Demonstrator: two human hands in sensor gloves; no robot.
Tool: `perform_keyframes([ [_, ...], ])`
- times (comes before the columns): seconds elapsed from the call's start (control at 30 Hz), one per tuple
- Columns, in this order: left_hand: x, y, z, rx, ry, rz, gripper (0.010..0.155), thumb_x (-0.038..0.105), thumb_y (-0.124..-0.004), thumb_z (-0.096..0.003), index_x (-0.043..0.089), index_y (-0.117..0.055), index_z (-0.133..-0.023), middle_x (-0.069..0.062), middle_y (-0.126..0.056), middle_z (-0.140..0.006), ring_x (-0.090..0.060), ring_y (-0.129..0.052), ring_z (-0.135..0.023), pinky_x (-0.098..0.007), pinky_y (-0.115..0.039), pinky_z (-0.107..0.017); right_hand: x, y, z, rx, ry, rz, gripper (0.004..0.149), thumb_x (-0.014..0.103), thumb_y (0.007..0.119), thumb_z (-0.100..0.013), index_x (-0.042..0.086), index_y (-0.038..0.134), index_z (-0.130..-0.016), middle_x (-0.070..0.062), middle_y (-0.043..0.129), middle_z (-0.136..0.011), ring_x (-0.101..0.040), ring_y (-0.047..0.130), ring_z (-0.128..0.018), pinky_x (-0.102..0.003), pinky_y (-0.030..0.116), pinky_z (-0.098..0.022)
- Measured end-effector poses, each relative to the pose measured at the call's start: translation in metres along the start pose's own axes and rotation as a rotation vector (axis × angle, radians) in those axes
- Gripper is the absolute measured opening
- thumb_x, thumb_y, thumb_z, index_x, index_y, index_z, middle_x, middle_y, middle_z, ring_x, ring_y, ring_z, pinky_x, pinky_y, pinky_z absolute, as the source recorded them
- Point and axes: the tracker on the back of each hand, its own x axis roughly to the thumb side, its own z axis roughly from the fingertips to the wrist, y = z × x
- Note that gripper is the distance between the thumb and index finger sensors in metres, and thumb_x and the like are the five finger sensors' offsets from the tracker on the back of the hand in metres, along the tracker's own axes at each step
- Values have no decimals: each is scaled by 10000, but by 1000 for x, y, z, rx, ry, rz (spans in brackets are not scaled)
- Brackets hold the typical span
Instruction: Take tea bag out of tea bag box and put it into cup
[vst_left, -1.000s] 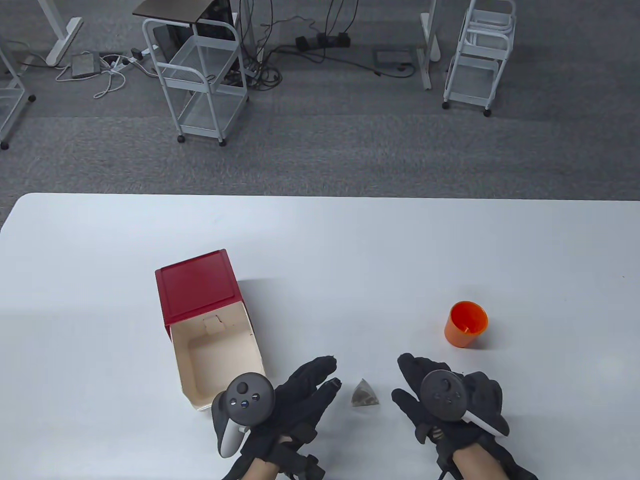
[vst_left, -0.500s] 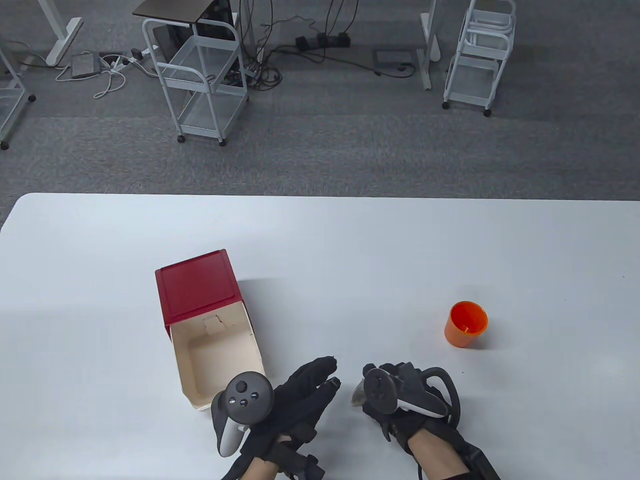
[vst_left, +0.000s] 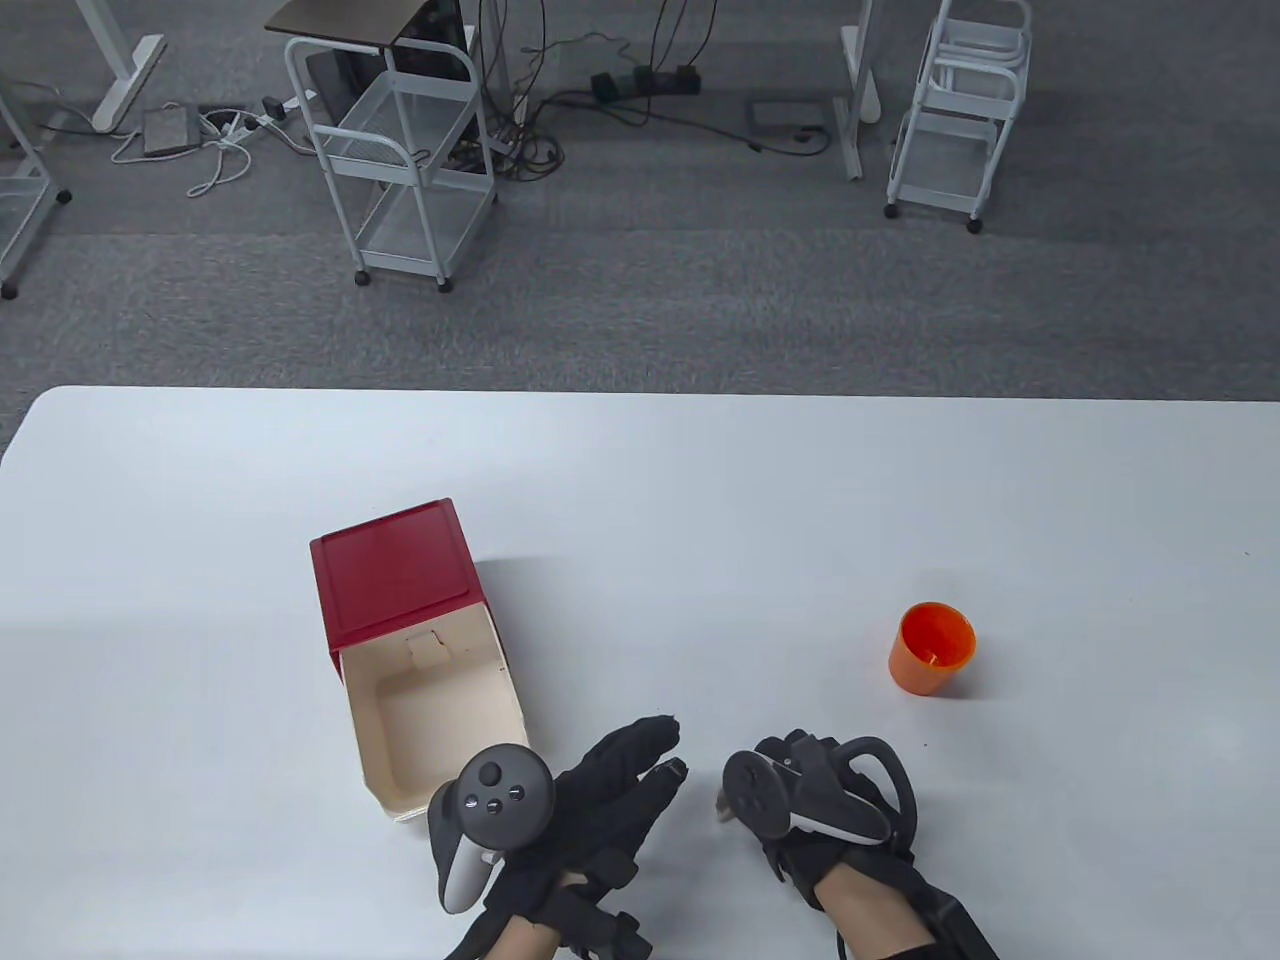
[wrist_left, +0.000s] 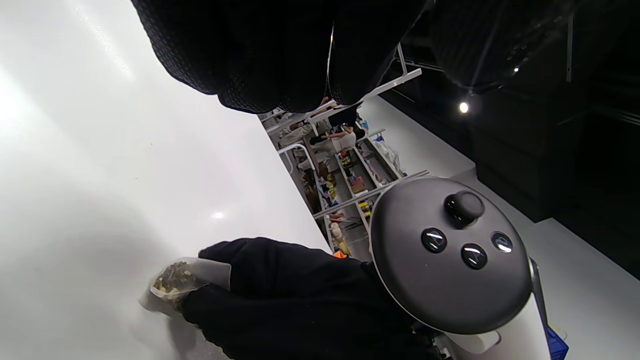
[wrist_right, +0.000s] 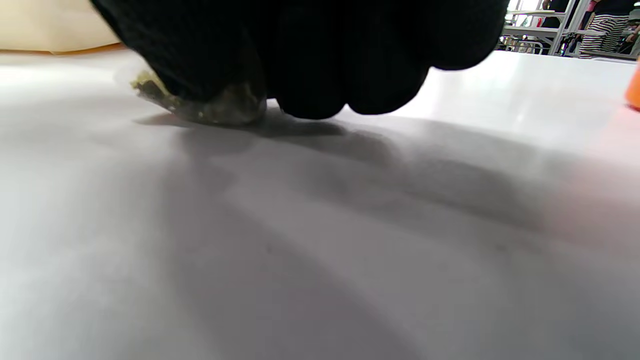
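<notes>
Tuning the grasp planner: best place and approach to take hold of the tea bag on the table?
Pinch the tea bag by its upper corner, coming from above. It is a small soft pyramid lying on the table between both hands, so the raised tip is probably easiest to grip. The right hand already has fingers on it from the cup side.

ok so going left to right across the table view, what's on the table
tea bag box → left hand → tea bag → right hand → orange cup

Tea bag box (vst_left: 415, 650) left, cup (vst_left: 932, 648) right, on table (vst_left: 700, 480).
</notes>
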Motion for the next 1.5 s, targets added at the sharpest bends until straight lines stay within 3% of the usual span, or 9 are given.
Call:
perform_keyframes([
  [0.5,0,-1,0,-6,-5,-6,655,599,-659,-503,248,-712,-1053,-103,-750,-1125,-356,-807,-966,-460,-717,-703,-35,-41,31,-173,84,-158,399,381,846,-433,200,822,-788,-87,907,-736,-389,882,-611,-496,736,-514],
  [0.87,0,-2,0,-12,-4,-10,652,597,-658,-503,249,-715,-1052,-107,-753,-1122,-359,-808,-964,-462,-717,-700,-91,-75,51,-287,242,-223,402,373,839,-442,193,813,-801,-97,897,-750,-400,872,-622,-503,727,-521],
  [1.5,0,-2,0,-13,9,-25,653,598,-660,-502,249,-715,-1051,-106,-752,-1123,-357,-808,-965,-463,-717,-701,-174,-85,60,-324,473,-249,405,360,834,-451,185,803,-816,-109,885,-764,-409,860,-632,-510,715,-529],
])
